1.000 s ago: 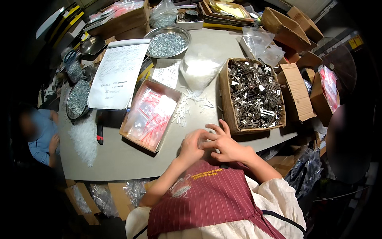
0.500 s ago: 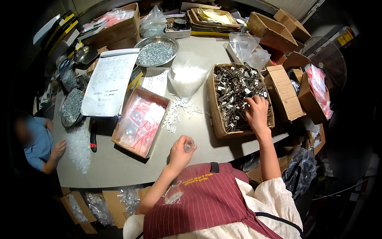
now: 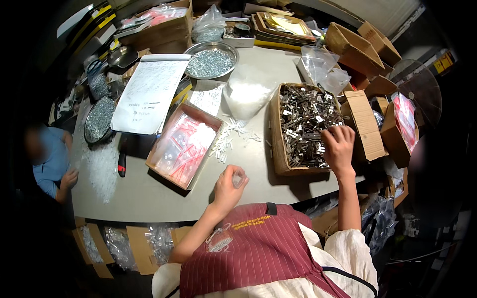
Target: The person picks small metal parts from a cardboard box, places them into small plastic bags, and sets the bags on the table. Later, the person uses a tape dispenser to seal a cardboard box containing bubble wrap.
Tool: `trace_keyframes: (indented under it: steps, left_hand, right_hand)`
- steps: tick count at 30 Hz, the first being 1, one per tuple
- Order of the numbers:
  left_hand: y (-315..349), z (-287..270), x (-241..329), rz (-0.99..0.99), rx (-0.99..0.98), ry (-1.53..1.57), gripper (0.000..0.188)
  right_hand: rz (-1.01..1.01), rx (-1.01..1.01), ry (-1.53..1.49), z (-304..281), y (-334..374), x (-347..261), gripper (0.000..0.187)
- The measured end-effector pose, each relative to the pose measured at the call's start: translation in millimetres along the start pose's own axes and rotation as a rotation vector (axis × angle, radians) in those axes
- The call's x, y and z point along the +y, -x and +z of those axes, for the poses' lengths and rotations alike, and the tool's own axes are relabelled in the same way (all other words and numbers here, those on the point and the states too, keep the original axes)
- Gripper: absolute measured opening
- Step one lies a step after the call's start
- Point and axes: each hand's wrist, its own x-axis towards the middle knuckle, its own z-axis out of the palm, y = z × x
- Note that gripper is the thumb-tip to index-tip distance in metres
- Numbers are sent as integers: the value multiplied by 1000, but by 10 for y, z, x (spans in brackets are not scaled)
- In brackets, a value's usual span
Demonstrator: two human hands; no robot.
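My left hand [image 3: 224, 191] is curled round a small clear plastic bag [image 3: 239, 181], held above the table's near edge with its mouth rounded. My right hand [image 3: 341, 151] reaches over the right side of a cardboard box [image 3: 276, 149] heaped with small dark and shiny metal brackets [image 3: 304, 116]. Its fingers bend down together at the brackets; whatever lies between the fingertips is hidden. White plastic tubes [image 3: 226, 141] lie scattered left of this box, below a clear bag of white pieces [image 3: 246, 97]. A shallow box [image 3: 151, 168] farther left contains red-and-clear packets and white pieces.
A steel bowl of screws [image 3: 211, 60] stands at the back beside a written notepad [image 3: 149, 94]. Another bowl of screws [image 3: 99, 119], a red-and-black handled tool [image 3: 122, 165] and spilled clear pieces [image 3: 102, 174] lie left, near a co-worker [image 3: 52, 159]. Opened cartons [image 3: 365, 126] crowd the right.
The whole view has shifted, so the table sits farther right. My right hand stays at the brackets, nearer the box's right edge; my left keeps hold of the small bag.
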Motion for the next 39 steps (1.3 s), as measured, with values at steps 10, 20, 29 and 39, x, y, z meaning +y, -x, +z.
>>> trace_keyframes:
  steps: [10,20,29,39]
  left_hand:
    - [-235,98,400,349,39,-52,23]
    - [-178,-4,586,148,-188,160,20]
    - [-181,-477,709,-215,-681,959,49]
    - [-116,-778,703,-331,-553,871,44]
  right_hand:
    - [191,218,-543,-382,-84,-790,21]
    - [-82,-166,-993,-329,-277,-1305,22]
    - [-21,-434,-1323,-226,-581,-1248,17]
    - [434,-518,-1783,-157,-560,-1305,13]
